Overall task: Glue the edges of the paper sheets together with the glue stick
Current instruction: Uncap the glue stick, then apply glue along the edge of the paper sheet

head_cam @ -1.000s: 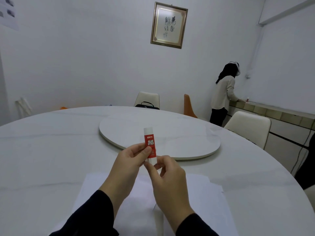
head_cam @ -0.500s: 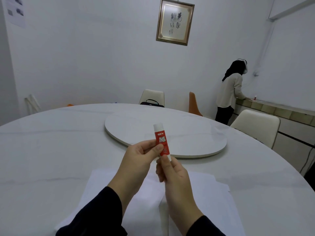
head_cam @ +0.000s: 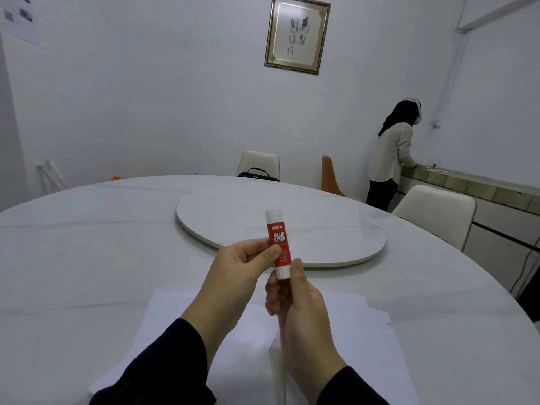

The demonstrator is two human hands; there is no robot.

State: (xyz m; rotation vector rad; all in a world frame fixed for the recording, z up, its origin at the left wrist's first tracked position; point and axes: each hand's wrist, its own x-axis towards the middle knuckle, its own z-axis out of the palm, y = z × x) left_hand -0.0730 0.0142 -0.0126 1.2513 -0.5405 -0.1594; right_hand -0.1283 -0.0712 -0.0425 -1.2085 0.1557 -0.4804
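A red and white glue stick (head_cam: 277,241) stands upright in the air above the table, its white cap on top. My left hand (head_cam: 233,276) pinches its red middle between thumb and fingers. My right hand (head_cam: 295,305) holds its white bottom end from below with thumb and fingertips. Two white paper sheets lie flat side by side on the table under my arms, the left sheet (head_cam: 166,323) and the right sheet (head_cam: 362,340), with a narrow gap between them near my right wrist.
The round white marble table (head_cam: 73,258) carries a raised turntable (head_cam: 321,229) just beyond my hands. White chairs (head_cam: 435,211) and an orange one stand around it. Another person (head_cam: 391,153) stands at a counter on the far right.
The camera has tilted slightly, so the hands and glue stick sit a little to the right in view. My grip on the glue stick is the same with both hands.
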